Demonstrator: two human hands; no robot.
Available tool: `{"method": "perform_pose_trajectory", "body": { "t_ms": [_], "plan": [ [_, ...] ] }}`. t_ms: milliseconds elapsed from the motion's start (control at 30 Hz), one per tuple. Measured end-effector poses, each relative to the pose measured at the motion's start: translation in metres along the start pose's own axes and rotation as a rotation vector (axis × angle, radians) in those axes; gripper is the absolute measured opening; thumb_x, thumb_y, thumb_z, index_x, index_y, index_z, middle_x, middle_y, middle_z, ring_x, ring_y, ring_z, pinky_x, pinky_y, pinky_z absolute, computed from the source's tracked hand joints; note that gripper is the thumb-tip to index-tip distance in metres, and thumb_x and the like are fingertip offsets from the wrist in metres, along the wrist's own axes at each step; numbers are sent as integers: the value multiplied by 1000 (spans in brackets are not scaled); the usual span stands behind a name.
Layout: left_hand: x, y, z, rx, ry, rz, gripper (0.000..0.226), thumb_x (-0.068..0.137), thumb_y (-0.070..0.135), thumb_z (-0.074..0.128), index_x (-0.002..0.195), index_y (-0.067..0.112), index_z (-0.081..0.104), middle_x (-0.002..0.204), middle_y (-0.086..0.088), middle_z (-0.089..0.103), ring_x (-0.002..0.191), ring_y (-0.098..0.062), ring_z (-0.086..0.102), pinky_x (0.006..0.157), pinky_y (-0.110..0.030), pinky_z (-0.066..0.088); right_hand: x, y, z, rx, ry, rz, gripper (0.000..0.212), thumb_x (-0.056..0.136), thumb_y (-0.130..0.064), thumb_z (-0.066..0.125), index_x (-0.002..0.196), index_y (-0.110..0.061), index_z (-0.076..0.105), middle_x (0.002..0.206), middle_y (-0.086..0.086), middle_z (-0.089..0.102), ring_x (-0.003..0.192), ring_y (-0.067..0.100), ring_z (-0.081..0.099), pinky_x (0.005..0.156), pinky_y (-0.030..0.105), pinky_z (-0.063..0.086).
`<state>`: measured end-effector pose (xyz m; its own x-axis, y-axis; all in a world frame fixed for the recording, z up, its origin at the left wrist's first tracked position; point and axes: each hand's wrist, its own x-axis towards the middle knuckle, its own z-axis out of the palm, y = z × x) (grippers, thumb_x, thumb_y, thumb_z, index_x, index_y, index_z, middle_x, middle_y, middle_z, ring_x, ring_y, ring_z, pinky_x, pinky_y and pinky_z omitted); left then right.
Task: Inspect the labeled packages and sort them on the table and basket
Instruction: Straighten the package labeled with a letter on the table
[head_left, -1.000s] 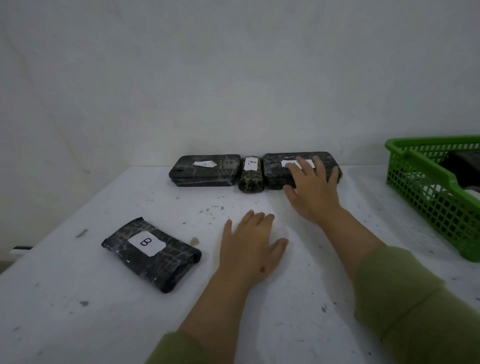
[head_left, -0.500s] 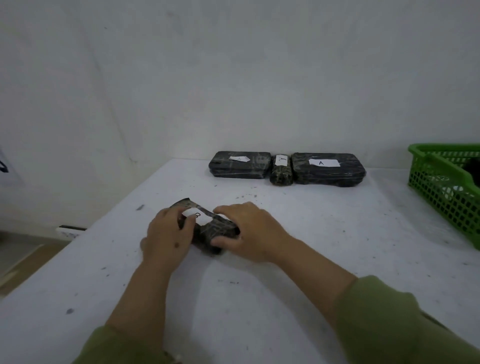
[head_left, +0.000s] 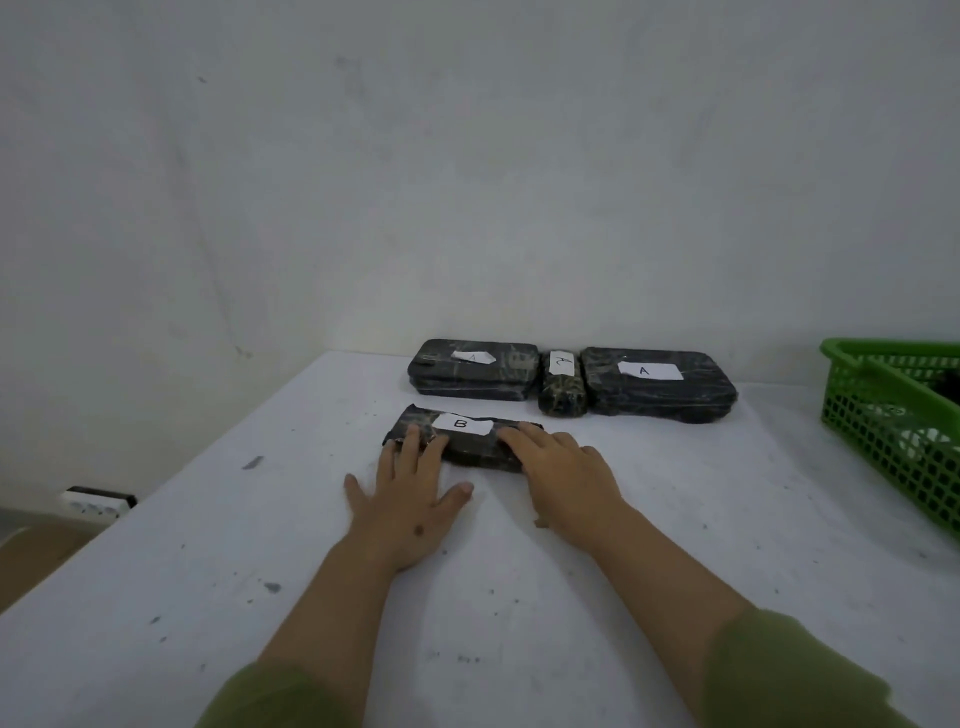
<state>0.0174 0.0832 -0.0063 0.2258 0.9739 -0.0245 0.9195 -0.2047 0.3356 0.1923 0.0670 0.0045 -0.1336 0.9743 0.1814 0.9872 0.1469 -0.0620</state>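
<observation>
A dark wrapped package with a white label B (head_left: 462, 435) lies flat on the white table (head_left: 675, 519), just in front of a row of three dark packages at the wall. My left hand (head_left: 410, 499) rests flat with its fingertips on the B package's left end. My right hand (head_left: 563, 475) lies with its fingers on the right end. The row holds a wide package (head_left: 472, 369), a narrow one (head_left: 562, 387) and a wide one labelled A (head_left: 657, 382). The green basket (head_left: 893, 410) stands at the right edge.
A white wall rises directly behind the row of packages. Dark contents show inside the basket. The table's left edge runs diagonally, with the floor and a white power strip (head_left: 96, 503) below it.
Both hands took the B package from the left part of the table and slid it forward. It now lies square to the wall in front of the row, hands flattened on its ends.
</observation>
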Motion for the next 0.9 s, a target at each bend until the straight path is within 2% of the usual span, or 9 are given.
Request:
{"method": "perform_pose_trajectory", "body": {
  "t_ms": [133,267,433,567,667,800,900],
  "plan": [
    [21,2,4,71,-33,10,67,93,61,24,148,39,-10,156,8,-25,146,-22,-16,113,-61,-4,17,15,4,-11,53,38,55,96,-7,39,145,-25,23,154,-3,24,129,28,32,96,38,35],
    [35,1,4,90,-29,1,70,92,64,25,147,41,-12,155,8,-27,145,-23,-20,112,-62,-4,33,21,9,-42,104,24,51,97,-10,36,143,-29,26,155,-6,25,129,27,28,99,40,28],
    [43,-1,6,91,-3,-11,72,90,66,27,147,41,-9,157,8,-23,144,-22,-21,112,-61,-3,38,21,13,-37,79,65,50,98,-14,39,142,-35,28,155,-1,21,140,31,14,112,52,12],
    [43,-4,6,54,68,-2,69,90,62,33,148,40,2,158,7,-13,145,-22,-17,112,-61,1,40,21,15,-13,34,101,49,99,-19,34,143,-38,21,151,7,28,138,35,22,112,52,19],
    [43,-6,7,27,101,4,68,90,61,38,147,39,8,158,6,-8,146,-22,-14,112,-61,4,39,23,16,75,-2,164,50,100,-32,29,147,-34,11,150,6,28,131,34,33,105,49,33],
    [42,-5,7,29,122,3,68,90,60,39,147,37,10,158,4,-6,146,-24,-11,112,-61,5,38,25,13,80,83,165,58,98,-40,34,148,-33,6,154,0,12,133,30,25,101,46,37],
    [41,-4,7,51,147,-9,69,89,62,39,146,37,11,158,3,-3,146,-25,-9,113,-60,7,41,29,13,22,-7,155,61,97,-49,26,149,-34,-1,158,-9,-5,141,28,12,110,54,22]
  ]
}}
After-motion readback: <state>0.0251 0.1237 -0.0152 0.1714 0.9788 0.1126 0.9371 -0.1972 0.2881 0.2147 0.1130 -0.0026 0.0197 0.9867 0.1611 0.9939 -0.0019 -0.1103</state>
